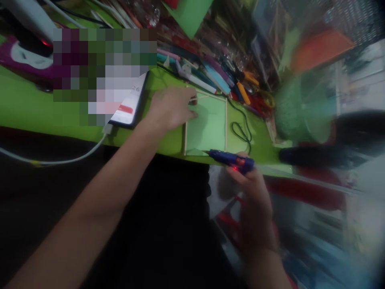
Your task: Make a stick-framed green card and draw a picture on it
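Glue gun (pixel 224 157) sat gripped in the right hand (pixel 253 182), nozzle (pixel 207 152) at the green card's (pixel 207 126) near edge, seemingly for precision; the left hand (pixel 173 106) pinched a thin stick (pixel 202 97), likely for control.

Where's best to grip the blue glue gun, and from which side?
Glue gun: likely by its thick rear end, from the right, where the right hand holds it; the slim nozzle points left at the near edge of the green card.
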Available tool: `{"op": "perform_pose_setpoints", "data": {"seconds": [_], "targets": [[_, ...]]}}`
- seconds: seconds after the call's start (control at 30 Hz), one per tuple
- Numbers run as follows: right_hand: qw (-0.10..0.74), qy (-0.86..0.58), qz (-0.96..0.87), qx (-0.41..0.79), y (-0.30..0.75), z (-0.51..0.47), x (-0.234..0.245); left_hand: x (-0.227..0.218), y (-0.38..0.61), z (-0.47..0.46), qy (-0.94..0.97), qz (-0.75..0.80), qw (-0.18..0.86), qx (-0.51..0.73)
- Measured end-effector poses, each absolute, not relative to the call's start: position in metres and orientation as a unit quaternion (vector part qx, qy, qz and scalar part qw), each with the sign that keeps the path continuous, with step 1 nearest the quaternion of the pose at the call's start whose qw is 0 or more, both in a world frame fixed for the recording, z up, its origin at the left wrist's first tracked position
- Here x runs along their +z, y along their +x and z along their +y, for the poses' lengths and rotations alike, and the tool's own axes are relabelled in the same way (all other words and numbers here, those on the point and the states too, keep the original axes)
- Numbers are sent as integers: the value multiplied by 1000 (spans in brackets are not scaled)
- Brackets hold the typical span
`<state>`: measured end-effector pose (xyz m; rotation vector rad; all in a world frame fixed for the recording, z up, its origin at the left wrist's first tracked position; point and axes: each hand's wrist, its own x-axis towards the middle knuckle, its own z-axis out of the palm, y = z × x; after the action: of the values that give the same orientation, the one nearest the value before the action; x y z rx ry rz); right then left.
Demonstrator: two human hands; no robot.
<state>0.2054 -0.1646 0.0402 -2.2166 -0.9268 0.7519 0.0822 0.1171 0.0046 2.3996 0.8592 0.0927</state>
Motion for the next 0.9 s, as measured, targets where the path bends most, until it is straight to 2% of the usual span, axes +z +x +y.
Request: {"op": "perform_pose_setpoints", "data": {"seconds": [0.23,0.53,0.9], "targets": [[293,-843,-350,284,207,-166,40,4,83,117,888,338,310,31],[328,-834,-341,283,209,-173,38,6,83,118,892,334,304,17],[305,-851,-336,264,212,-178,37,7,83,117,895,339,290,15]]}}
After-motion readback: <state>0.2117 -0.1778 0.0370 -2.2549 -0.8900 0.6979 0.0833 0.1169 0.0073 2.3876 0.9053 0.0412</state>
